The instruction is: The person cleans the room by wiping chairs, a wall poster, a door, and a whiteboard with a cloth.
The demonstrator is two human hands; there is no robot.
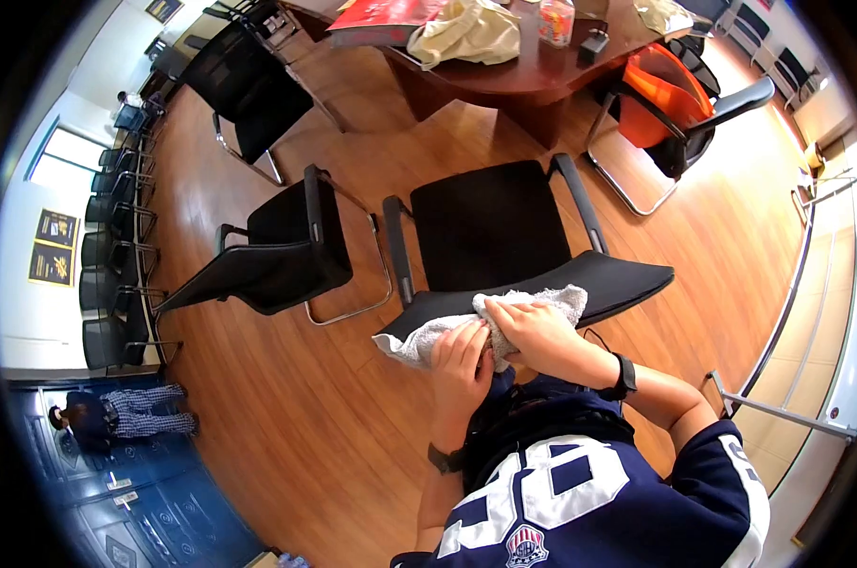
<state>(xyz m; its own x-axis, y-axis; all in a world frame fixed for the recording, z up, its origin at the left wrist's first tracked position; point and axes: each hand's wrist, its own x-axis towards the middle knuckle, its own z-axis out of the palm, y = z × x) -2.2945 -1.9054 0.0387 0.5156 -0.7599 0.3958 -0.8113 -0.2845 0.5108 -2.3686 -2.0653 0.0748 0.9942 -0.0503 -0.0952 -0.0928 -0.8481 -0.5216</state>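
Observation:
A light grey cloth (pixel 419 345) lies draped over the top edge of a black chair's backrest (pixel 627 279). My left hand (pixel 463 358) is closed on the cloth, its fingers pressing it against the backrest. Just to the right, my right hand (pixel 535 333) also grips the cloth, with the two hands almost touching. The chair's black seat (pixel 490 222) faces away from me, between two armrests. Part of the cloth is hidden under my hands.
Another black chair (pixel 296 237) stands at the left, a third (pixel 249 90) behind it. A wooden table (pixel 533 80) holds a beige bag, a red item and a jar. An orange item (pixel 658 95) hangs on the right chair. A person (pixel 116 419) stands by blue doors.

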